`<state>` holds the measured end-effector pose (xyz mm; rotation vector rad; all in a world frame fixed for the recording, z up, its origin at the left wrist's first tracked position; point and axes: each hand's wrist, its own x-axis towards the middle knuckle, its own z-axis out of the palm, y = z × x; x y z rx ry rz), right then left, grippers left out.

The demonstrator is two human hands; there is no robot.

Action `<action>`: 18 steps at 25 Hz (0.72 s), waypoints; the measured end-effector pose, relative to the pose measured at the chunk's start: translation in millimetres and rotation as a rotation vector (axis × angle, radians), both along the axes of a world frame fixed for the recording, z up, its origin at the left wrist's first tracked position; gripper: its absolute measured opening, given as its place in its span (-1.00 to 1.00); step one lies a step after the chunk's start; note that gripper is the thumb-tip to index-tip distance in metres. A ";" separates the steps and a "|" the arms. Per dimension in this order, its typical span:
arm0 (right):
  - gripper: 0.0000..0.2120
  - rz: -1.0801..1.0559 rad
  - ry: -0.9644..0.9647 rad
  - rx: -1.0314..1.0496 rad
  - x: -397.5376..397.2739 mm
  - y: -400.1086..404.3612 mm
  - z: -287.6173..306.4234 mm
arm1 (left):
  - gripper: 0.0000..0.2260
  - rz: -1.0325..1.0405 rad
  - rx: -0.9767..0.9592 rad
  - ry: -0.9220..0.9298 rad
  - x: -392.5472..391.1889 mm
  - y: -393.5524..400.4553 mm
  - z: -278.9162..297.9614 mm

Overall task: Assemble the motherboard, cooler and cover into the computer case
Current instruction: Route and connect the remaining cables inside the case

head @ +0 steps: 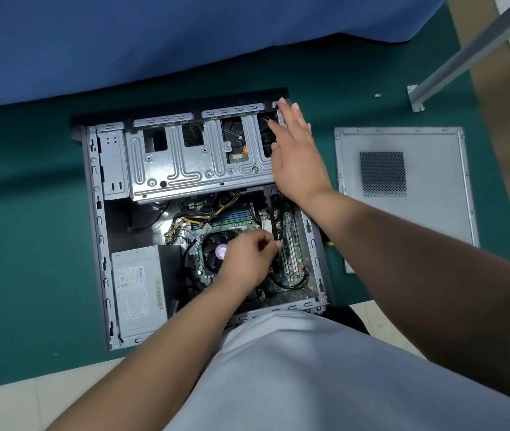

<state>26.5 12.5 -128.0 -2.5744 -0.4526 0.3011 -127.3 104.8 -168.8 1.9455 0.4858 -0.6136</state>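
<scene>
The computer case (101, 244) lies open on its side on a green mat (29, 213), and both hands are inside or on it. The left hand (249, 259) reaches down over the motherboard (291, 269), its fingers curled with the fingertips (273, 244) drawn together at a thin black cable (278, 225) that runs up from them toward the drive cage; it looks like a pinch on that cable, though the contact itself is partly hidden. Just left of this grip, half covered by the hand, sits the round black cooler (213, 253) on the board, and farther left again lies the grey power supply (138, 284). Above the pinch is the metal drive cage (185, 163), and the right hand (294, 150) lies on its right end with straight, spread fingers, holding nothing, fingertips at the case's far right corner. The grey cover (403, 188), with its perforated vent, lies flat on the mat well right of both hands, apart from the case.
</scene>
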 end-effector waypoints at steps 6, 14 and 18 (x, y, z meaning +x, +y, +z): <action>-0.55 -0.006 -0.003 0.005 1.4 -0.4 -1.5 | -0.75 0.012 -0.116 0.140 -2.7 1.6 -0.7; -0.54 -0.002 -0.008 0.014 1.4 -0.8 -5.7 | -0.93 0.445 -0.585 0.457 4.4 -9.3 2.1; -0.54 0.001 -0.013 0.021 2.5 -1.8 -8.3 | -0.93 0.546 -0.547 0.430 -0.9 -14.8 -5.9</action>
